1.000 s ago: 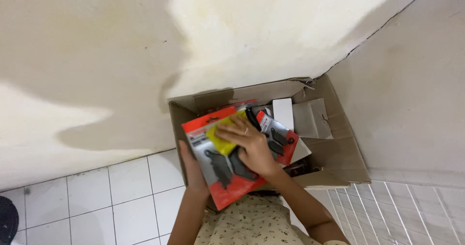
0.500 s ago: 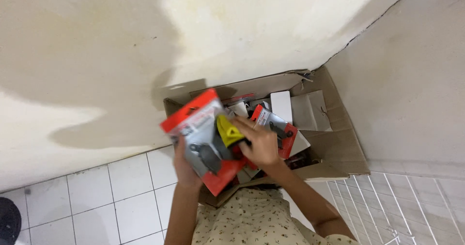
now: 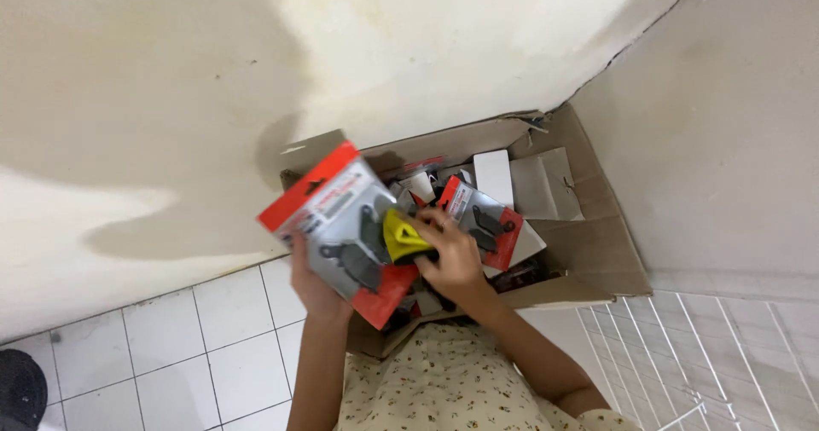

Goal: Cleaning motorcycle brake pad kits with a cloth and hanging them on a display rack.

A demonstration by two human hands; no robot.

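Note:
My left hand grips a red-edged blister pack with dark parts under clear plastic from below, lifted over the left end of an open cardboard box. My right hand rests on the pack's right side and pinches a small yellow piece against it. A second red-edged blister pack lies in the box just right of my right hand, touching its fingers.
The box sits in a corner against a stained cream wall and holds several more packs and white cartons. White floor tiles lie at the left. A white wire rack is at the lower right, a dark round object at the lower left.
The pack in my left hand has risen and shifted left, out over the box's left edge. My right hand has stayed on it with the yellow piece. The second pack has come into view.

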